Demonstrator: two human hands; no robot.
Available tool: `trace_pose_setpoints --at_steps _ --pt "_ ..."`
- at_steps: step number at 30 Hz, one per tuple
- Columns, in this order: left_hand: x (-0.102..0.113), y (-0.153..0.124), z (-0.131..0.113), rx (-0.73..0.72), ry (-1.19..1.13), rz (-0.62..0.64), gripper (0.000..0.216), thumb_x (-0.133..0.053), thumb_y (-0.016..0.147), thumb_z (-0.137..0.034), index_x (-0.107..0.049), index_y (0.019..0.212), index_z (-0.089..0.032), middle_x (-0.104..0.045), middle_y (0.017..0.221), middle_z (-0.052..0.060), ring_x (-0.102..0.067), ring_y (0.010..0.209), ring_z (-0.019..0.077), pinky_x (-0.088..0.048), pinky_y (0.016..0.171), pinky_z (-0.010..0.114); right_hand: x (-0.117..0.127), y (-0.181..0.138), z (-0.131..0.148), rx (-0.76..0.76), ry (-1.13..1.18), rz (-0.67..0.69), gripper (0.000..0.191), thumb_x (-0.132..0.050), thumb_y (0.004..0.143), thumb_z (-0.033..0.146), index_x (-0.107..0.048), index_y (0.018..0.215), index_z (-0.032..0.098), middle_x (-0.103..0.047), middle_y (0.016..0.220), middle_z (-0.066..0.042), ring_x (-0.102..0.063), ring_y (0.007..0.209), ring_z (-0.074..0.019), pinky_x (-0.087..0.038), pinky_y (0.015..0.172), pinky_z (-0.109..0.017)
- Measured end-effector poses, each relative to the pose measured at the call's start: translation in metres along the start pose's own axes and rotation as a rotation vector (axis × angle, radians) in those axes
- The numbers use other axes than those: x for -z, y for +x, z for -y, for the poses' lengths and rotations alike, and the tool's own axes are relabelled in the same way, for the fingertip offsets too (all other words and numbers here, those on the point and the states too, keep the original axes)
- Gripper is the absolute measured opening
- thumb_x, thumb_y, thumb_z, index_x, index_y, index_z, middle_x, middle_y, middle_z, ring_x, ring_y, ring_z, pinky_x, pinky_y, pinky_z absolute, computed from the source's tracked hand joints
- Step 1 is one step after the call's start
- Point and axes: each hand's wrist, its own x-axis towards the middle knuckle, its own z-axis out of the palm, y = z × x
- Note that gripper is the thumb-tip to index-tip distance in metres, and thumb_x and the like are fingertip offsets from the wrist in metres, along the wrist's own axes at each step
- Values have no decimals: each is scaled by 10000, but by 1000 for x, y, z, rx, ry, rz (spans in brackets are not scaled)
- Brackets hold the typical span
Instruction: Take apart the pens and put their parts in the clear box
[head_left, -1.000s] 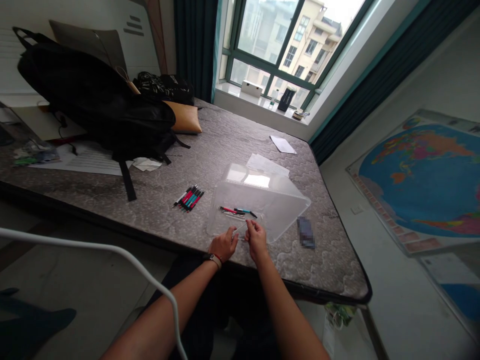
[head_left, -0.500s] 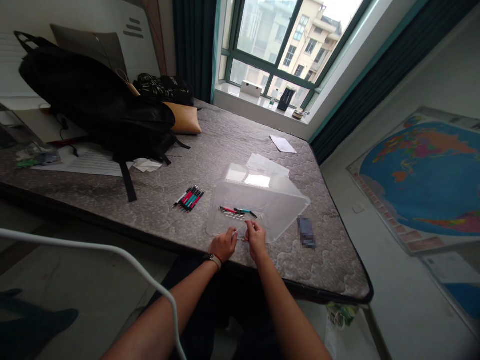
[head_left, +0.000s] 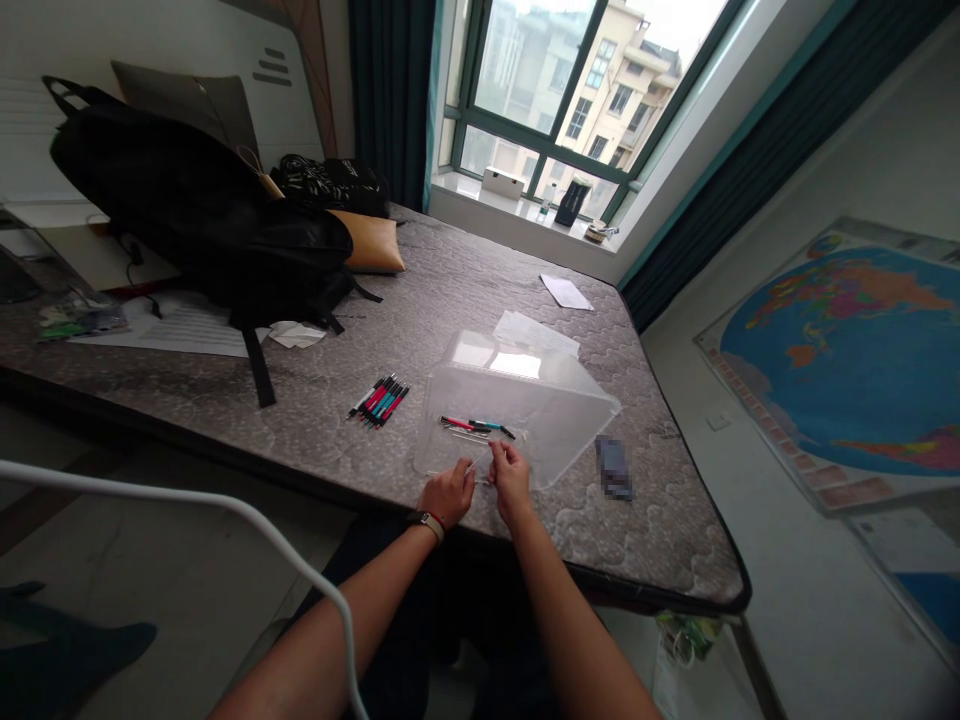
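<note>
My left hand and my right hand are close together at the near edge of a clear plastic box. Both have closed fingers, pinching a thin pale rod that slants between them; its exact kind is too small to make out. Just beyond the fingers, inside the box, lie a red-and-black pen and a teal-and-black pen part, with thin pale pieces beside them. To the left of the box, a row of pens in red, teal, black and white rests on the mattress.
The patterned mattress bears a black backpack, a tan pouch and paper sheets. A blurred phone-like object lies right of the box. A white cable crosses the lower left foreground.
Both hands stay almost where they were, still pinching the thin rod. The view has shifted very slightly; the pens and box have not moved.
</note>
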Motion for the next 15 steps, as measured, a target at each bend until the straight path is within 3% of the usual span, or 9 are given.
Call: trace_pose_setpoints --at_steps 10,15 --pt "-4 0 2 -48 -2 -34 295 -312 997 -333 -535 1145 -209 -703 850 69 -680 792 209 -429 652 274 -4 -7 -10 -15 -92 60 397 -696 716 568 -620 805 189 -378 446 108 -305 376 -69 -279 359 -200" --pt "-5 1 3 -48 -14 -30 296 -296 1005 -315 -555 1100 -206 -704 855 74 -679 789 201 -421 650 272 6 -14 -5 -177 -66 180 393 -684 730 529 -669 908 180 -398 493 100 -308 385 -61 -283 373 -191"
